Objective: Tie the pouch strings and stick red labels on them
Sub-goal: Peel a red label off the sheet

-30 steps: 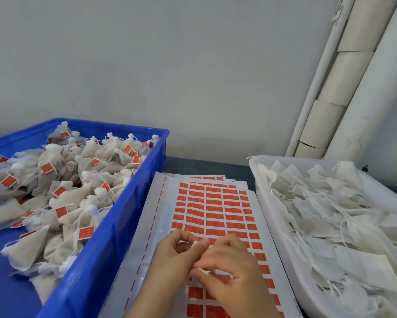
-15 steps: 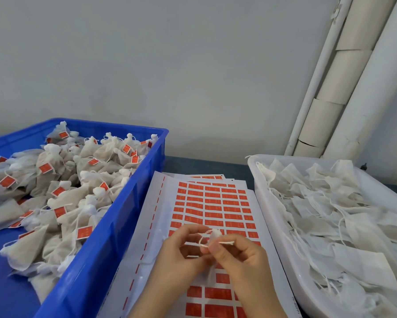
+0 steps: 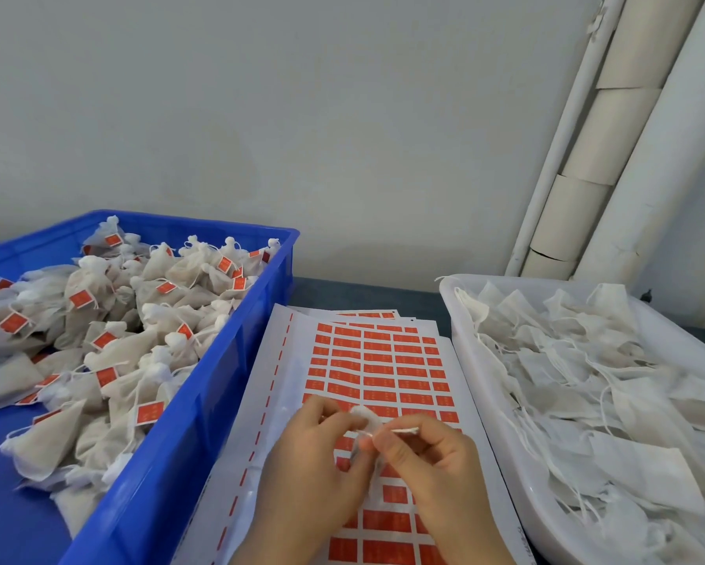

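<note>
Parts in view: two hands and the forearms behind them, all over the near half of the label sheet [image 3: 383,360].
Left hand [image 3: 314,462]: bare; the back of the hand and the knuckles show; lies over the sheet's left-hand columns.
Right hand [image 3: 432,475]: bare; the back of the hand, four knuckles and the thumb show; lies over the sheet's right-hand columns.
Left forearm [image 3: 277,540]: bare skin up to the picture's lower edge, at the sheet's near left.
Right forearm [image 3: 477,544]: bare skin likewise, at the sheet's near right.
Nails: too blurred to tell length or finish.
Build: slim fingers, smooth rounded knuckles.
</note>
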The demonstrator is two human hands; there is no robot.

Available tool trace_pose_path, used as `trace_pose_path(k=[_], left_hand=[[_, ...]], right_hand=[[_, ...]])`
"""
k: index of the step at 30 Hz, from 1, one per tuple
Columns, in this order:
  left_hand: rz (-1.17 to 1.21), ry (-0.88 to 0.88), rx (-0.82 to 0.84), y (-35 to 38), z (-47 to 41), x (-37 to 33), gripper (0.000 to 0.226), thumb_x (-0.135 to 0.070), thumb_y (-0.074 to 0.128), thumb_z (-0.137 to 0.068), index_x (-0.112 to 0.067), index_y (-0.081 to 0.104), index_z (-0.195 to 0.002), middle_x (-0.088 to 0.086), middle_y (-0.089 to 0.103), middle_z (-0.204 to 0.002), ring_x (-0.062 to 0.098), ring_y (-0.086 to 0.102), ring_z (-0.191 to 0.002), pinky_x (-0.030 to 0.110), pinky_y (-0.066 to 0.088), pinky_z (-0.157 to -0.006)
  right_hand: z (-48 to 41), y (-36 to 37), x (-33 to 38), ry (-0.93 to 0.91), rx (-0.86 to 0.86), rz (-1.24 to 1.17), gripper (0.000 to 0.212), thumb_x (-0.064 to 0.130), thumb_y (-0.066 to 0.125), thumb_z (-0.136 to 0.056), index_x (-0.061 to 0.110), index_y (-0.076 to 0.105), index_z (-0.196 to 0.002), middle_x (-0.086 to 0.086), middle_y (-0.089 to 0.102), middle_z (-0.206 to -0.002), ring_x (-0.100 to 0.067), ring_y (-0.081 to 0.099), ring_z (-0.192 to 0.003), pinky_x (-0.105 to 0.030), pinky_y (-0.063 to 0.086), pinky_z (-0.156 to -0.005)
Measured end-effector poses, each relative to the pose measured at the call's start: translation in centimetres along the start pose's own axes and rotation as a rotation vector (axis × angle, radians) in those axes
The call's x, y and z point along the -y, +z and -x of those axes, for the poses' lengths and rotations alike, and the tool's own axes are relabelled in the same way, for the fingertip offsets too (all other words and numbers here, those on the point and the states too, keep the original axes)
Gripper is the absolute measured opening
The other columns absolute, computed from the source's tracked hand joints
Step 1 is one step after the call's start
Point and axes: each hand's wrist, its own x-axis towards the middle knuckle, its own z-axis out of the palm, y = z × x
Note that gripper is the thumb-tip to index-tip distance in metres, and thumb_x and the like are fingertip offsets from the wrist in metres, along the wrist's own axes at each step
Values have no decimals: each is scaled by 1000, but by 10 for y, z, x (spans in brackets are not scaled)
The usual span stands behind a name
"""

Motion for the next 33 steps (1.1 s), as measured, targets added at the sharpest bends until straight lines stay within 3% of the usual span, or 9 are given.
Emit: trace_pose_path(k=[4,11,14,17,20,23,26,30,33], left_hand=[[-107,-58,-52,5,-2,2,47,-44,70,-76,-38,57,-121,-24,52,-114,0,52,-96,11,43,-84],[-147,-296,-17,-7,-8,4,23,-41,66,-81,-31,53,-65,-16,54,-64,2,54,-60,4,29,-51],[-265,-262,53,-9,-11,3,19,-45,60,-84,-27,66,-88,-13,63,-83,3,54,-66,8,37,-59],[-411,-141,92,-8,-10,0,34,-35,58,-89,-32,55,-122,-13,56,-122,2,50,-87,16,44,-85],[-429,-118,111,-7,-14,1,41,-35,56,-90,-30,48,-130,-11,51,-131,4,53,-110,15,40,-94],[-286,-29,62,-11,-12,4,34,-41,52,-90,-35,56,-123,-16,59,-121,-5,53,-95,-3,32,-77],[-164,43,56,-13,-9,6,25,-36,55,-89,-36,65,-112,-19,65,-107,-12,47,-74,-10,28,-62],[-10,53,94,-11,-8,9,17,-29,59,-88,-32,70,-101,-17,68,-96,-7,57,-75,-6,37,-64],[39,28,107,-14,-7,7,15,-33,58,-88,-30,71,-95,-18,67,-89,-2,61,-77,-3,41,-65]], right_hand=[[1,5,-3,-1,62,75,32,21,67,-81,46,69,-62,14,71,-70,-4,65,-78,-11,51,-66],[2,7,-5,32,61,61,18,17,68,-80,30,70,-67,12,71,-71,-5,66,-77,-11,51,-66],[2,8,-8,37,71,66,16,17,69,-79,29,70,-70,9,71,-74,-10,66,-77,-19,54,-71],[3,12,-11,34,104,64,20,13,70,-79,30,71,-68,9,71,-75,-12,66,-78,-24,56,-74],[1,15,-15,17,104,84,25,17,71,-79,37,69,-64,17,69,-80,-6,63,-82,-15,52,-71],[-6,11,-18,42,94,139,13,30,68,-79,37,67,-68,38,52,-109,10,52,-97,-5,44,-74],[-15,3,-21,97,162,149,7,44,61,-77,39,66,-77,39,32,-130,12,34,-118,-22,36,-103],[-17,-6,-19,147,314,111,12,50,57,-75,43,66,-77,36,56,-111,9,53,-101,-7,46,-79],[-16,-8,-20,126,418,160,15,35,57,-87,45,67,-81,16,68,-90,-6,61,-90,-12,50,-76]])
